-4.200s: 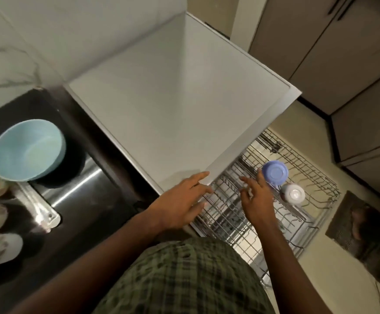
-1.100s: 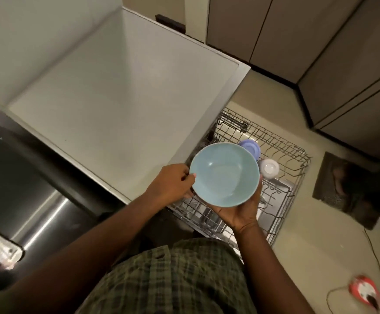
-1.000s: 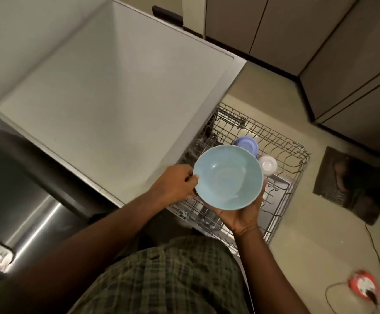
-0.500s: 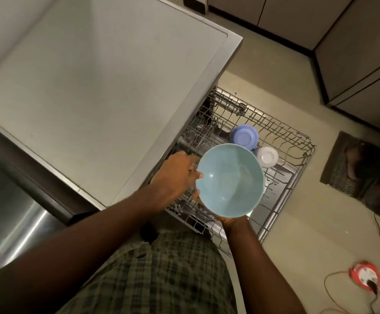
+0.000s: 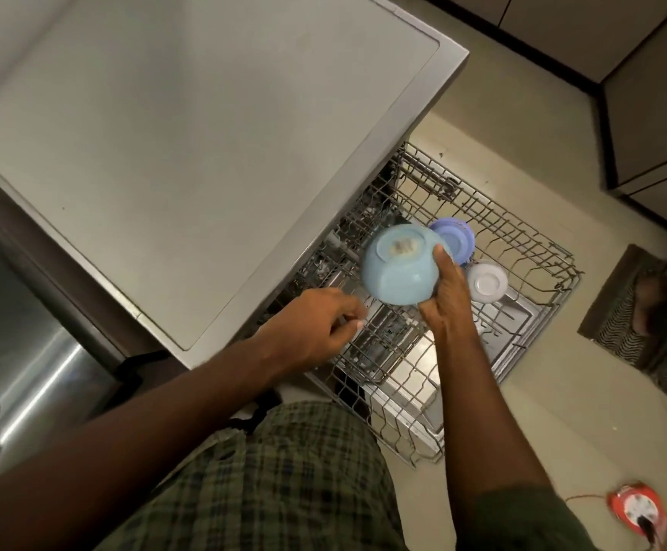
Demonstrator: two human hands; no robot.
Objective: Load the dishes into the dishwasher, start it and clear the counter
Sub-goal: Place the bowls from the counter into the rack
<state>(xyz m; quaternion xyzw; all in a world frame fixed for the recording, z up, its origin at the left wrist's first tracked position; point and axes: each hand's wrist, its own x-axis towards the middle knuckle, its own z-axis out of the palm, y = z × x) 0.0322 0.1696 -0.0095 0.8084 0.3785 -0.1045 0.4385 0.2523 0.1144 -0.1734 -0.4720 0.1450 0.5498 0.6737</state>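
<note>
We hold one upturned blue bowl (image 5: pixel 401 268) in our right hand (image 5: pixel 445 300), fingers curled round it above the rack (image 5: pixel 522 312); our left hand (image 5: pixel 316 332), beside it, hangs loosely curled and empty.

No text, brand, number or sign can be read anywhere in the head view. The upturned base of the light blue bowl (image 5: pixel 400 268), held over the dishwasher rack (image 5: pixel 482 312), carries a pale rectangular patch (image 5: pixel 403 245) inside its foot ring, perhaps a label or stamp, but it is too blurred to make out any characters.
</note>
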